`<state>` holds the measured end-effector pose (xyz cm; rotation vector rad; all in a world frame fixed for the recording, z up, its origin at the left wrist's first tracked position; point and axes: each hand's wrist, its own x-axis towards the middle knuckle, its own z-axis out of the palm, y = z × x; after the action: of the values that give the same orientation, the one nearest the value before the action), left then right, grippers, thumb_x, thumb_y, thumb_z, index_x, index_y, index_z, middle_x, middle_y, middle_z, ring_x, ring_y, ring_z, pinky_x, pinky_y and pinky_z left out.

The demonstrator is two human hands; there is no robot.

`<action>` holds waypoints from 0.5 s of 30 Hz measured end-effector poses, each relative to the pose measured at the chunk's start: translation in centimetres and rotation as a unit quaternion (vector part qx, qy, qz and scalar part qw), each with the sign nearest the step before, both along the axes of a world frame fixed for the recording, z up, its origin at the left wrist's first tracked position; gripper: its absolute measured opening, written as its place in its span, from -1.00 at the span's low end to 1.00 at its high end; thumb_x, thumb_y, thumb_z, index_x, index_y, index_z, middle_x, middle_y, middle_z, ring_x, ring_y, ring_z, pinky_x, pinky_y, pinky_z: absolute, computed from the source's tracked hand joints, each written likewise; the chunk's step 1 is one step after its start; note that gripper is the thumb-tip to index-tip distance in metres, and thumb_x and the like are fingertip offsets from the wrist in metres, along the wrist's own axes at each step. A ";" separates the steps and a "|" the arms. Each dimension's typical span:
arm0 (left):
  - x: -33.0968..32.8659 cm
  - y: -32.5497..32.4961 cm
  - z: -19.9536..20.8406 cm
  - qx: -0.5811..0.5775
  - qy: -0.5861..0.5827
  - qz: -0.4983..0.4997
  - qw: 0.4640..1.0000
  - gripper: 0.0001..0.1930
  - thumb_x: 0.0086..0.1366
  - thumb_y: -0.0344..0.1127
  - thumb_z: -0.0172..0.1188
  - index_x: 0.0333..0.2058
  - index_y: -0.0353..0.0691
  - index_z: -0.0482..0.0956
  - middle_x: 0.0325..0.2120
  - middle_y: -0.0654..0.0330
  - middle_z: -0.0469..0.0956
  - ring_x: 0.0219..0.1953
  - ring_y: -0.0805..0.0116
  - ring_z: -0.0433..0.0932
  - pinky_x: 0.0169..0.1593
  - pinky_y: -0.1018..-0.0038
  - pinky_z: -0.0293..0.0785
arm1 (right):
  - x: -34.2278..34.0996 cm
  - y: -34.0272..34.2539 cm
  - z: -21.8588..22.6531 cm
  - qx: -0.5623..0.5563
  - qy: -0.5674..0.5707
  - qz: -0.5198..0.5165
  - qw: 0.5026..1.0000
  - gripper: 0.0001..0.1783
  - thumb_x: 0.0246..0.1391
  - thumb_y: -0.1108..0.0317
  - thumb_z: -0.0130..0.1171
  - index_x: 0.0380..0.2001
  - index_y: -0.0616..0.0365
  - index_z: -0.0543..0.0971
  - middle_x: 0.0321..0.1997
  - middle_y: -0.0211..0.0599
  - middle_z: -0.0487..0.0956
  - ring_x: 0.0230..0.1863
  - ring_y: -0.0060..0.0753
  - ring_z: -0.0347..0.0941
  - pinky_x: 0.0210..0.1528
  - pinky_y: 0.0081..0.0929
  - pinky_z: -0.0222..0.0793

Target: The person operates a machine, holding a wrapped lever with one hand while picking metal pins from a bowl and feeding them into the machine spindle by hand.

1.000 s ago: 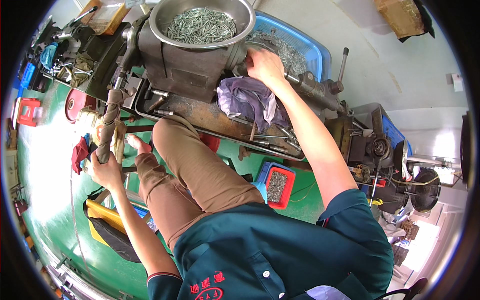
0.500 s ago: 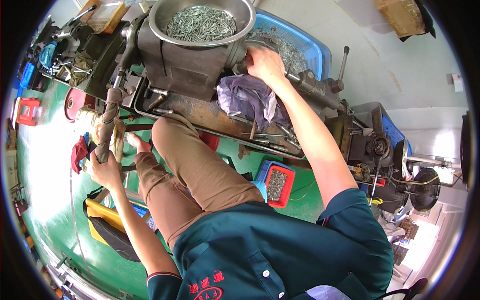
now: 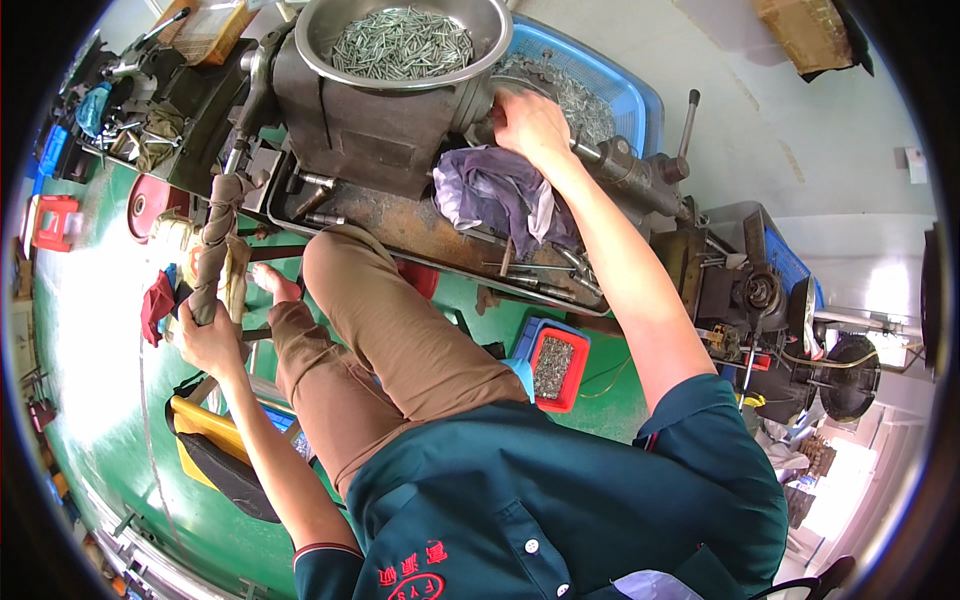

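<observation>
My left hand (image 3: pixel 208 340) is wrapped round the lower end of a long lever bound in brown cloth (image 3: pixel 214 245), which slants up to the grey metal machine (image 3: pixel 365 135). At the machine's right end, my right hand (image 3: pixel 530 125) reaches in beside the spindle with its fingers curled together. Its fingertips are hidden, and what they hold cannot be seen. On top of the machine sits a steel bowl (image 3: pixel 482 68) full of small metal pins (image 3: pixel 400 45). A crumpled purple and grey rag (image 3: pixel 492 195) lies just below my right wrist.
Behind my right hand stands a blue plastic basket (image 3: pixel 640 110) of metal parts. Metal tools (image 3: pixel 540 288) lie along the machine's tray (image 3: pixel 400 225). A red bin (image 3: pixel 575 385) of small parts is on the green floor, and a handled shaft assembly (image 3: pixel 640 180) extends to the right.
</observation>
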<state>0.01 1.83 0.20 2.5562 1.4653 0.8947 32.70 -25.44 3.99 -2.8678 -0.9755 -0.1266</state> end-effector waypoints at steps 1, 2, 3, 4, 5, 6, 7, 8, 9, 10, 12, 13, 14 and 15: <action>0.0 0.0 0.0 0.001 0.005 0.003 1.000 -0.68 -0.20 -0.20 0.13 -0.39 -0.15 0.45 -0.57 0.03 0.45 -0.48 0.02 0.42 -0.39 0.27 0.31 | 0.0 0.0 0.0 0.000 0.001 0.000 1.000 -0.80 -0.32 0.32 -0.06 -0.51 0.09 0.42 -0.55 -0.10 0.44 -0.43 -0.04 0.38 -0.40 -0.22 0.29; 0.0 0.0 0.0 0.001 0.005 0.003 1.000 -0.68 -0.20 -0.20 0.13 -0.39 -0.15 0.45 -0.57 0.03 0.45 -0.48 0.02 0.42 -0.39 0.27 0.31 | 0.0 0.0 0.0 0.000 -0.002 -0.002 1.000 -0.80 -0.32 0.32 -0.06 -0.51 0.09 0.42 -0.55 -0.10 0.44 -0.43 -0.04 0.38 -0.40 -0.22 0.29; 0.0 0.0 0.1 -0.007 0.006 0.005 1.000 -0.68 -0.20 -0.20 0.13 -0.39 -0.15 0.45 -0.57 0.03 0.45 -0.48 0.03 0.42 -0.39 0.27 0.30 | 0.0 0.0 0.1 0.000 -0.005 -0.004 1.000 -0.80 -0.33 0.32 -0.06 -0.51 0.10 0.42 -0.55 -0.10 0.44 -0.43 -0.04 0.38 -0.40 -0.22 0.29; 0.0 0.0 0.1 -0.015 0.006 0.006 1.000 -0.68 -0.20 -0.21 0.13 -0.39 -0.15 0.45 -0.57 0.03 0.45 -0.47 0.03 0.42 -0.39 0.27 0.30 | 0.0 0.0 0.1 -0.001 -0.005 -0.004 1.000 -0.80 -0.33 0.32 -0.06 -0.51 0.10 0.42 -0.55 -0.10 0.44 -0.43 -0.04 0.38 -0.40 -0.22 0.29; 0.0 0.1 -0.1 -0.015 0.006 0.006 1.000 -0.68 -0.20 -0.21 0.13 -0.39 -0.15 0.45 -0.57 0.03 0.45 -0.47 0.03 0.42 -0.39 0.27 0.30 | 0.0 0.0 0.1 0.002 -0.007 0.000 1.000 -0.80 -0.33 0.32 -0.06 -0.51 0.10 0.42 -0.55 -0.10 0.44 -0.44 -0.04 0.38 -0.40 -0.22 0.29; -0.1 0.2 -0.2 -0.006 0.007 0.006 1.000 -0.69 -0.20 -0.21 0.13 -0.39 -0.16 0.45 -0.57 0.03 0.45 -0.47 0.04 0.42 -0.39 0.27 0.30 | -0.1 0.0 0.2 0.005 -0.010 0.003 1.000 -0.81 -0.33 0.33 -0.06 -0.51 0.10 0.43 -0.56 -0.09 0.44 -0.44 -0.04 0.38 -0.40 -0.22 0.29; -0.1 0.3 -0.3 0.003 0.008 0.006 1.000 -0.69 -0.20 -0.22 0.13 -0.39 -0.16 0.45 -0.57 0.03 0.45 -0.48 0.04 0.42 -0.39 0.28 0.30 | -0.1 0.1 0.3 0.005 -0.010 0.003 1.000 -0.81 -0.33 0.33 -0.06 -0.51 0.10 0.43 -0.56 -0.09 0.44 -0.44 -0.04 0.38 -0.40 -0.22 0.29; -0.1 0.2 -0.3 0.003 0.008 0.006 1.000 -0.69 -0.20 -0.22 0.13 -0.39 -0.16 0.45 -0.57 0.03 0.45 -0.48 0.04 0.42 -0.39 0.28 0.30 | -0.2 0.2 0.5 -0.004 -0.006 0.001 1.000 -0.78 -0.36 0.35 -0.04 -0.49 0.11 0.43 -0.55 -0.07 0.45 -0.44 -0.06 0.40 -0.39 -0.25 0.31; 0.0 0.1 -0.2 0.004 0.002 0.001 1.000 -0.69 -0.20 -0.21 0.13 -0.39 -0.16 0.45 -0.58 0.03 0.45 -0.48 0.04 0.42 -0.39 0.27 0.30 | -0.2 0.2 0.6 -0.014 -0.002 -0.001 1.000 -0.74 -0.39 0.38 -0.01 -0.46 0.12 0.44 -0.55 -0.06 0.46 -0.43 -0.08 0.42 -0.39 -0.29 0.33; 0.0 0.1 -0.1 0.006 -0.004 -0.003 1.000 -0.69 -0.19 -0.21 0.13 -0.39 -0.16 0.45 -0.58 0.03 0.45 -0.49 0.04 0.42 -0.40 0.27 0.30 | -0.2 0.2 0.6 -0.014 -0.002 -0.001 1.000 -0.74 -0.39 0.38 -0.01 -0.46 0.12 0.44 -0.55 -0.06 0.46 -0.43 -0.08 0.42 -0.39 -0.29 0.33; 0.0 0.1 0.0 0.004 -0.001 -0.004 1.000 -0.70 -0.19 -0.21 0.13 -0.40 -0.16 0.45 -0.59 0.03 0.45 -0.49 0.03 0.42 -0.40 0.27 0.31 | -0.2 0.3 0.6 -0.022 -0.001 -0.004 1.000 -0.74 -0.38 0.38 -0.01 -0.45 0.12 0.44 -0.54 -0.06 0.46 -0.42 -0.08 0.42 -0.38 -0.30 0.34; 0.0 0.1 0.0 0.003 0.002 -0.005 1.000 -0.70 -0.19 -0.21 0.13 -0.40 -0.15 0.45 -0.59 0.04 0.45 -0.50 0.03 0.42 -0.41 0.27 0.31 | -0.3 0.3 0.6 -0.023 -0.001 -0.004 1.000 -0.74 -0.38 0.38 -0.01 -0.45 0.12 0.44 -0.54 -0.06 0.46 -0.42 -0.08 0.42 -0.38 -0.30 0.34; 0.0 0.1 0.0 0.003 0.002 -0.005 1.000 -0.70 -0.19 -0.21 0.13 -0.40 -0.15 0.45 -0.59 0.04 0.45 -0.50 0.03 0.42 -0.41 0.27 0.31 | -0.3 0.3 0.7 -0.025 0.003 -0.006 1.000 -0.74 -0.38 0.38 -0.01 -0.45 0.12 0.44 -0.54 -0.06 0.46 -0.42 -0.08 0.42 -0.38 -0.30 0.34; 0.0 0.0 0.0 0.004 -0.003 -0.007 1.000 -0.70 -0.19 -0.21 0.12 -0.40 -0.15 0.45 -0.59 0.03 0.45 -0.50 0.03 0.42 -0.41 0.27 0.31 | -0.4 0.4 0.8 -0.027 0.006 -0.009 1.000 -0.74 -0.38 0.37 -0.01 -0.45 0.11 0.44 -0.54 -0.06 0.46 -0.41 -0.09 0.42 -0.37 -0.30 0.34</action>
<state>-0.01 1.87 0.19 2.5650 1.4421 0.9080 32.34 -25.08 4.79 -2.9224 -0.9667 -0.0853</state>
